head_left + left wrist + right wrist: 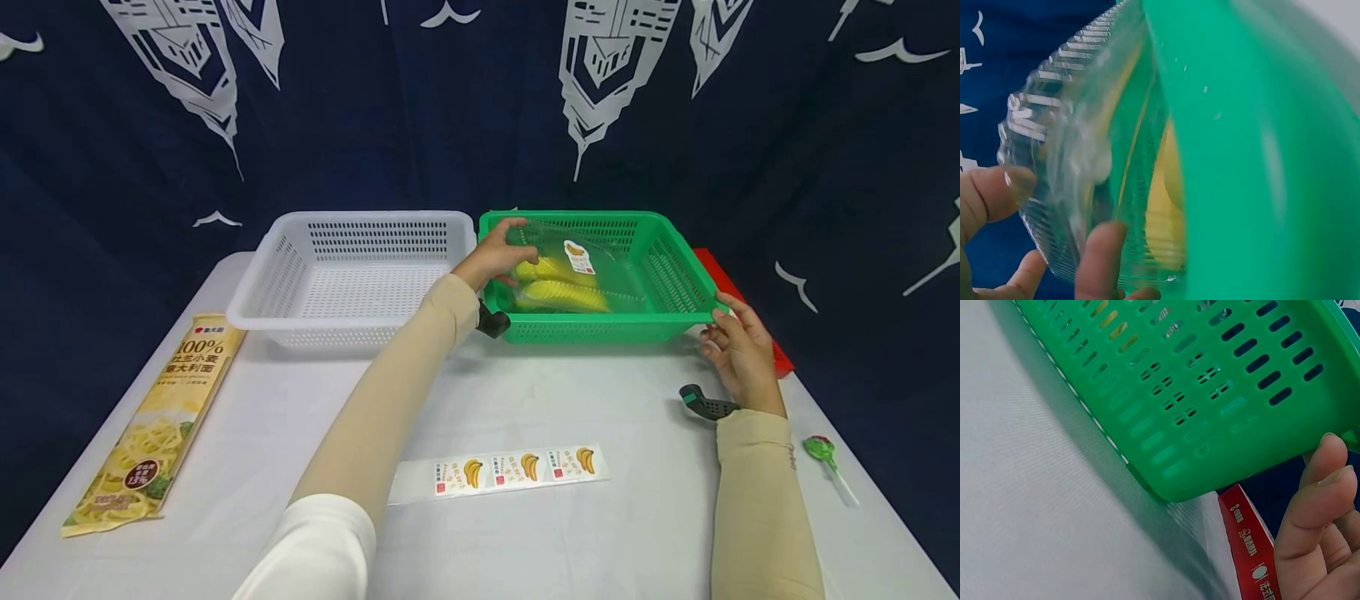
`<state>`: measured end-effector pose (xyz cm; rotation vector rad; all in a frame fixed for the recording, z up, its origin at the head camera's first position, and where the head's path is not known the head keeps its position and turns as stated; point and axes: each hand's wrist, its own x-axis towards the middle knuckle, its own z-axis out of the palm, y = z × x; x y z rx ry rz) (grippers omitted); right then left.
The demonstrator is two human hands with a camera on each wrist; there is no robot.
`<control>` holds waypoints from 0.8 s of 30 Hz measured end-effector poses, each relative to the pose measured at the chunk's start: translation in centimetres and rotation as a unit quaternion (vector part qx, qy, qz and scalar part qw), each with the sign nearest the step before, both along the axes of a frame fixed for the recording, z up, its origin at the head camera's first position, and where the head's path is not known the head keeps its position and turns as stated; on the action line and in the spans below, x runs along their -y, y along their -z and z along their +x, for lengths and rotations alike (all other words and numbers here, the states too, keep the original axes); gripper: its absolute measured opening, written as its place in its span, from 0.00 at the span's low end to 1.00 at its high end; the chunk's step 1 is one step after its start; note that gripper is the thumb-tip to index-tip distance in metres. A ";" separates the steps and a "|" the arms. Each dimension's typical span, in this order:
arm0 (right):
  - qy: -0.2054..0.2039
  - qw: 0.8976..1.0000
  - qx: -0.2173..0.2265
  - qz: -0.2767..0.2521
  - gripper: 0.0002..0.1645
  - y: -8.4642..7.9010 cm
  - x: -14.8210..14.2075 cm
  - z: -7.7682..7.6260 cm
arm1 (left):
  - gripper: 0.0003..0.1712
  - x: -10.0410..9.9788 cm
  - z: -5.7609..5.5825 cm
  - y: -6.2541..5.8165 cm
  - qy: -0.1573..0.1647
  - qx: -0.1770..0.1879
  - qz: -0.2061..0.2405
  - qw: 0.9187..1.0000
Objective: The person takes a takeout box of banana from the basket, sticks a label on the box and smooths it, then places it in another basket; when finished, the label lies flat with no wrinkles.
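A clear plastic clamshell box point(618, 279) with yellow fruit point(562, 296), seemingly bananas, lies tilted inside the green basket point(592, 327). On its lid is a banana sticker point(578, 257). My left hand point(495, 254) holds the box's left end; in the left wrist view its fingers point(1102, 259) are at the ridged clear rim. At the basket's front right corner, my right hand point(742, 350) pinches the rim with thumb and finger; the right wrist view shows these fingertips point(1332, 450) by the green edge.
A white basket point(352, 323) stands left of the green one. A noodle packet point(161, 425) lies at the left, a strip of banana stickers point(517, 472) in front. To the right are a red box point(782, 360), partly hidden, and a green lollipop point(821, 450).
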<state>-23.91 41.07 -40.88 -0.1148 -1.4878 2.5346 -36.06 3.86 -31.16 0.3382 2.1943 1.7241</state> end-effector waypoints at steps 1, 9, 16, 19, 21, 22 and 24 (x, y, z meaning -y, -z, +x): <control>0.000 1.000 -0.001 0.000 0.15 0.0 0.0 0.0 | 0.45 -0.1 0.0 0.1 -0.001 0.002 -0.001 1.000; 0.001 1.000 -0.002 0.007 0.15 -0.2 0.0 -0.2 | 0.47 -0.5 -0.1 0.3 -0.013 0.012 -0.006 1.000; 0.001 1.000 0.002 0.004 0.14 -0.3 0.1 -0.2 | 0.47 -1.4 0.2 0.3 -0.012 0.002 -0.063 0.998; 0.000 1.000 0.003 0.002 0.14 -0.3 0.1 -0.1 | 0.46 -1.8 0.3 0.4 -0.006 -0.009 -0.091 0.996; 0.000 1.000 0.004 0.000 0.14 -0.3 0.1 -0.1 | 0.46 -2.1 0.4 0.5 -0.003 -0.014 -0.109 0.994; 0.000 1.000 0.005 0.001 0.14 -0.2 0.1 0.0 | 0.46 -2.2 0.4 0.6 0.000 -0.015 -0.118 0.993; 0.001 1.000 0.007 0.000 0.15 -0.2 0.1 0.0 | 0.45 -2.5 0.4 0.9 0.003 -0.016 -0.130 0.991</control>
